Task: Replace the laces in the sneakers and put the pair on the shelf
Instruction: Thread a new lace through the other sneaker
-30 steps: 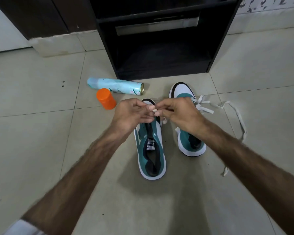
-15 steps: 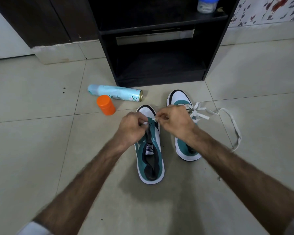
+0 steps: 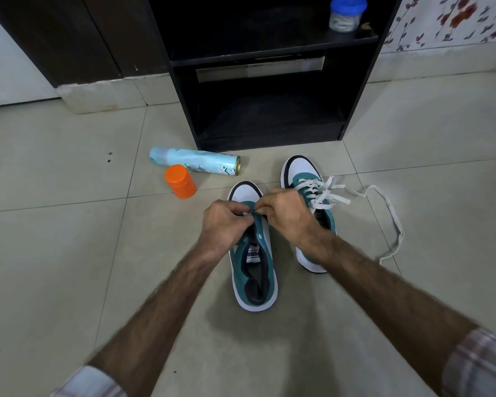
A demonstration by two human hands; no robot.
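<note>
Two green and white sneakers stand on the tiled floor. The left sneaker (image 3: 254,270) has bare eyelets along its open throat. My left hand (image 3: 226,224) and my right hand (image 3: 287,216) meet over its front eyelets, fingers curled, pinching a small white bit of lace between them. The right sneaker (image 3: 301,176) is laced with a white lace (image 3: 390,213) whose long loose end trails over the floor to the right. My right wrist covers that shoe's heel part.
A black shelf unit (image 3: 269,121) stands just beyond the shoes, its lower compartment open. A blue-lidded jar (image 3: 345,12) sits on its upper shelf. A light blue spray can (image 3: 195,161) lies on the floor at the left, beside an orange cap (image 3: 180,181).
Both hands have come down from above the left sneaker onto its front eyelets. The view has tilted up, showing more of the shelf unit and the jar.
</note>
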